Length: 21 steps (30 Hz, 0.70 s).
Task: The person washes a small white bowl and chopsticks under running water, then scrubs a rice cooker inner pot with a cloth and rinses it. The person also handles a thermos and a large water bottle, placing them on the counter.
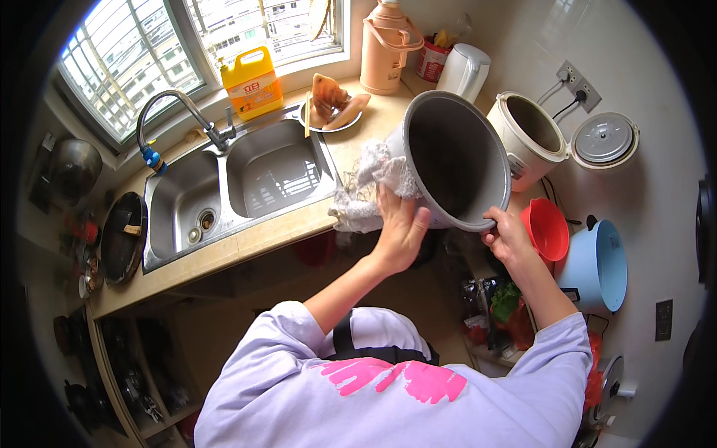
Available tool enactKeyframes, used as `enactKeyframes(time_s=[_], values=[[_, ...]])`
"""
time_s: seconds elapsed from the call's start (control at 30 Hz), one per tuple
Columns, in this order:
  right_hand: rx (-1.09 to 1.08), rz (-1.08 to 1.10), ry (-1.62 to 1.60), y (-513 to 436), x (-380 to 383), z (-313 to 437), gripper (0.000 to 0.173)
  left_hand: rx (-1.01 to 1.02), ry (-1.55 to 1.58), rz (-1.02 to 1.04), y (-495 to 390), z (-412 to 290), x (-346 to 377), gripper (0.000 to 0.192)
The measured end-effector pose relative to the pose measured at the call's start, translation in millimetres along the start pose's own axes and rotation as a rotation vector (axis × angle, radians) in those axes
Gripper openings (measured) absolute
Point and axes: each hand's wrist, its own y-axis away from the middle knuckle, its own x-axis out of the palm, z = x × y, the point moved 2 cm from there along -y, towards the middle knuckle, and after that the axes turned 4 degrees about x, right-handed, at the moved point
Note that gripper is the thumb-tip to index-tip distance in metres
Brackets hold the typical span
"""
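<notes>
A large grey plastic bucket (456,157) is tilted with its mouth towards me, over the edge of the worktop. My right hand (504,235) grips its rim at the lower right. My left hand (400,229) presses a frayed whitish cloth (378,185) against the bucket's outer left side. The bucket's inside is dark, and no contents can be made out. To the left, the right basin of a steel double sink (274,168) holds water; the left basin (182,207) has a drain in it.
A metal plate of meat (336,112) with chopsticks, a yellow detergent jug (252,84), a pink thermos flask (385,50) and a white kettle (464,70) stand behind. An open rice cooker (526,140), a red container (544,229) and a blue pot (594,266) are at the right.
</notes>
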Motion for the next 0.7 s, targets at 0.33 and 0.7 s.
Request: enactKeyframes(time_s=[0.33,0.7], values=[[-0.032,-0.033,-0.206,10,40,31,0.006,-0.051,0.026,0.132,18,49,53,0.072],[0.126,-0.113,-0.321,10,38,49,0.007,-0.340,0.943,0.022,-37,73,-17,0.053]])
